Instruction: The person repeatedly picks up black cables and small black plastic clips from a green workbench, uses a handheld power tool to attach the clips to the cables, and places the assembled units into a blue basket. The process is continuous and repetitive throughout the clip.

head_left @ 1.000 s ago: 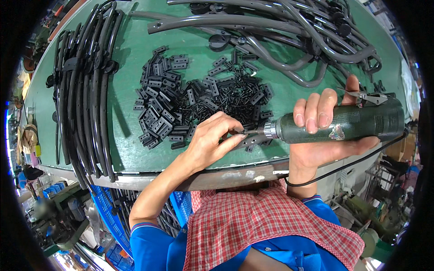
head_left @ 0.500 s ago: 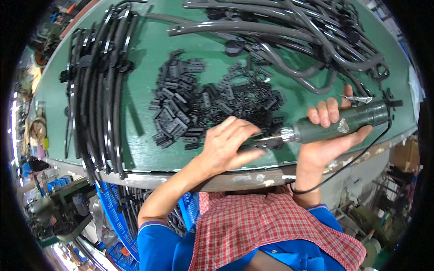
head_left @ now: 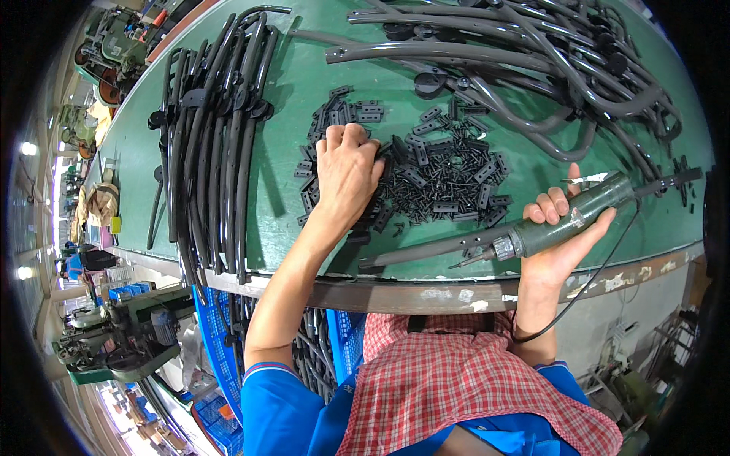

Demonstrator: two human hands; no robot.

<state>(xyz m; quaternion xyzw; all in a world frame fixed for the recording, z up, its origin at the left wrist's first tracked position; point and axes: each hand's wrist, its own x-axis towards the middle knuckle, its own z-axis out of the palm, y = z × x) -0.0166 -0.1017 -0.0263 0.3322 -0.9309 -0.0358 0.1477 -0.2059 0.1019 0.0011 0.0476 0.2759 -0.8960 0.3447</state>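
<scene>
My right hand (head_left: 559,258) is wrapped round a green electric screwdriver (head_left: 582,216), fingers over its body and one finger beside a metal lever on top. Its thin bit points left, above a dark metal tube (head_left: 414,251) that lies along the table's near side and passes behind the tool. My left hand (head_left: 350,167) reaches into a heap of black plastic blocks with holes (head_left: 418,148), fingers curled down and closed. Dark pieces show at its fingertips; what it grips is mostly hidden. Right of that hand lies a pile of small dark screws (head_left: 452,167).
Bent black tubes (head_left: 217,152) with round knobs lie side by side on the left of the green table (head_left: 285,152). More curved grey tubes (head_left: 456,53) are heaped at the back right. A black cord (head_left: 608,262) hangs from the screwdriver. Blue crates (head_left: 346,342) stand below the table edge.
My left hand has moved from beside the screwdriver's tip up and left to the black blocks. The screwdriver has shifted slightly right and down, and the tube below it now shows plainly.
</scene>
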